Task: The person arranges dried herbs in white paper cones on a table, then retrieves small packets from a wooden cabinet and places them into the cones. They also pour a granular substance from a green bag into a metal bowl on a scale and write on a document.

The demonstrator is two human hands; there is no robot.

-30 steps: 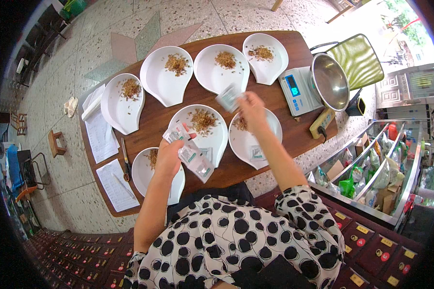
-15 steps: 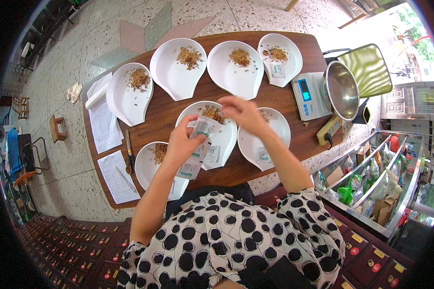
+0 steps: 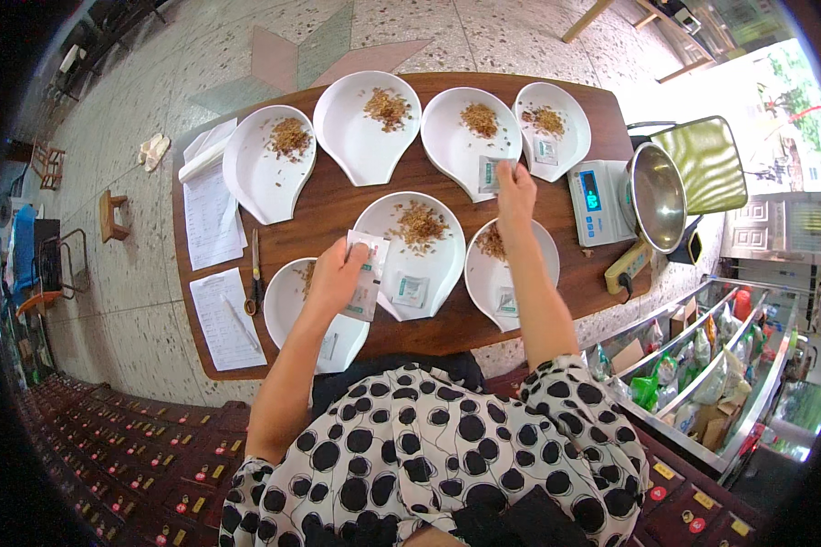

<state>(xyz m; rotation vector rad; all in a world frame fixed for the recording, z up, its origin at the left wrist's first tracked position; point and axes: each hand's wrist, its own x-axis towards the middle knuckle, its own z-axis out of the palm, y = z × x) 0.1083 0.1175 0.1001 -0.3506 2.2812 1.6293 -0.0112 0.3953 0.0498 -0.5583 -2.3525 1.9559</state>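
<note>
A single wide fisheye view looked almost straight down from the person's head, fairly high above the wooden counter (image 3: 337, 214). The whole counter fitted in frame, its edges bowing toward the dark round rim. Both forearms entered from below, the left hand (image 3: 336, 278) near centre, the right hand (image 3: 514, 187) beyond it. Floor lay past the hands; shelves sat to the right.

The person wears a white short-sleeved top with black dots (large, irregular), forearms bare.
</note>
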